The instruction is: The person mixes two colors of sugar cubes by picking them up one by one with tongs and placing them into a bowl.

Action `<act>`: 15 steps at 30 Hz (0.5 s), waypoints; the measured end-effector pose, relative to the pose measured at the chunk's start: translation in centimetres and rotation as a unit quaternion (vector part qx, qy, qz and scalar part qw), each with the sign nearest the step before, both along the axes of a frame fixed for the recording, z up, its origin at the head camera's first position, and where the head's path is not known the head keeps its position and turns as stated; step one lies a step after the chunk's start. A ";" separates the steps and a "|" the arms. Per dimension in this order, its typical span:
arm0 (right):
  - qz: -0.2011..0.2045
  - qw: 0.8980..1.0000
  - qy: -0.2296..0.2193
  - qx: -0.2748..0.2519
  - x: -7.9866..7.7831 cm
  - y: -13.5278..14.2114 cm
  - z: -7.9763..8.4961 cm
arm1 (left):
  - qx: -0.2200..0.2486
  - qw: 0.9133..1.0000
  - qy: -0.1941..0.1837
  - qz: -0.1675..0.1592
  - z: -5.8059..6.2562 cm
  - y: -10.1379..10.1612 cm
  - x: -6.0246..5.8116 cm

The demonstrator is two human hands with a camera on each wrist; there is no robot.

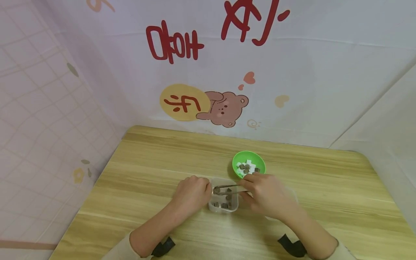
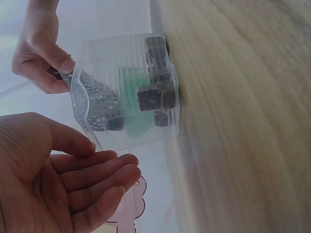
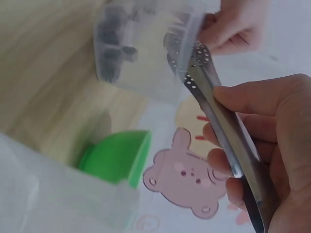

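My left hand (image 1: 193, 193) pinches the near-side corner rim of a clear plastic box (image 2: 104, 58) between thumb and forefinger. Several dark brown cubes (image 2: 149, 98) lie on the box's bottom. In my right hand (image 1: 268, 193) is a pair of metal tongs (image 3: 226, 126) with perforated heads, gripped around the handles. The tong heads reach inside the box, and a brown cube (image 1: 216, 190) sits between their tips near the left wall. Just behind the right hand stands a green bowl (image 1: 238, 159) holding white cubes (image 1: 248, 162) and a few brown ones.
A second translucent container (image 3: 43, 189) stands on the right, mostly covered by my right hand and forearm in the head view. The wooden table (image 1: 156, 155) meets a printed cloth backdrop (image 1: 308, 90) at its back edge. Black straps (image 1: 292, 246) hang under both forearms.
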State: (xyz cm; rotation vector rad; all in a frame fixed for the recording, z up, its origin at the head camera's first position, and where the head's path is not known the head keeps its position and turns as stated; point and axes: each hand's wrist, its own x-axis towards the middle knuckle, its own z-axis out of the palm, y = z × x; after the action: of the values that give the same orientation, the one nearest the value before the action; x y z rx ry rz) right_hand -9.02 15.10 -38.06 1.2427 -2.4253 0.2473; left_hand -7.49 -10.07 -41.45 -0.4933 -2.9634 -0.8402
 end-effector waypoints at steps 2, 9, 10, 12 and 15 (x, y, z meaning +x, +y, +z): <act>0.004 1.000 0.002 -0.021 0.0 0.5 0.3 | -0.001 1.000 0.000 0.001 0.0 0.0 0.0; -0.012 0.996 0.023 -0.082 -0.5 2.6 1.1 | -0.002 1.000 0.008 0.000 0.1 0.1 0.1; -0.017 0.995 0.027 -0.089 -0.6 2.9 1.1 | -0.002 1.000 0.011 0.000 0.1 0.1 0.1; -0.026 0.993 0.032 -0.107 -0.9 3.6 1.2 | -0.004 1.000 0.013 0.000 0.1 0.1 0.1; -0.039 0.990 0.042 -0.132 -1.3 4.6 1.3 | -0.007 1.000 0.015 0.001 0.0 0.1 0.2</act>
State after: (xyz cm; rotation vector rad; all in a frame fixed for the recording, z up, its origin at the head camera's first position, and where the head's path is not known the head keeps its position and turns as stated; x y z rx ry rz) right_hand -10.32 19.73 -36.78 1.0195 -2.2753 0.4669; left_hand -7.34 -9.95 -41.45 -0.4996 -2.9452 -0.8046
